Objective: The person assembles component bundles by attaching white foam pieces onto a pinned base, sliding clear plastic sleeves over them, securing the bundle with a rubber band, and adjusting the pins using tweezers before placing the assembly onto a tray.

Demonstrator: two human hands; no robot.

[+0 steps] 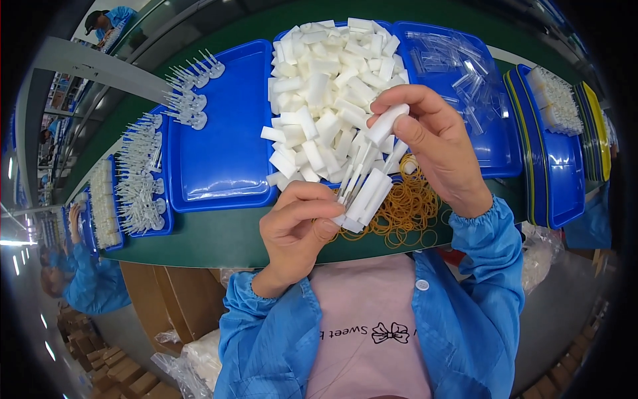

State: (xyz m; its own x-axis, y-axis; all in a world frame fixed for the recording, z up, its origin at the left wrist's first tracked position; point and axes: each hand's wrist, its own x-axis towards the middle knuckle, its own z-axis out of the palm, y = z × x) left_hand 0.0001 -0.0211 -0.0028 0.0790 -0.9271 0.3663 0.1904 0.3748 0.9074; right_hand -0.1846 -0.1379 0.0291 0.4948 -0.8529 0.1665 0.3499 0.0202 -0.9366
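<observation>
My left hand point(296, 233) is closed around the near end of a bundle of slender grey-white rods point(357, 171). White foam blocks point(371, 199) sit along that bundle's right side, close to my left fingertips. Between thumb and fingers, my right hand point(435, 136) grips a white foam block point(388, 125) at the bundle's far end. Whether this block is touching the rods, I cannot tell. Behind both hands, many loose foam blocks lie heaped on a blue tray point(274, 50). Tan rubber bands point(405, 209) lie piled beneath the bundle, on the green table.
Left of the foam is a blue tray point(219, 163) with stemmed white plastic parts point(189, 100) at its corner; more stand further left. Clear plastic tubes point(468, 76) fill a right-hand tray. Stacked trays point(565, 199) stand at far right. A co-worker's blue sleeve point(93, 279) shows at left.
</observation>
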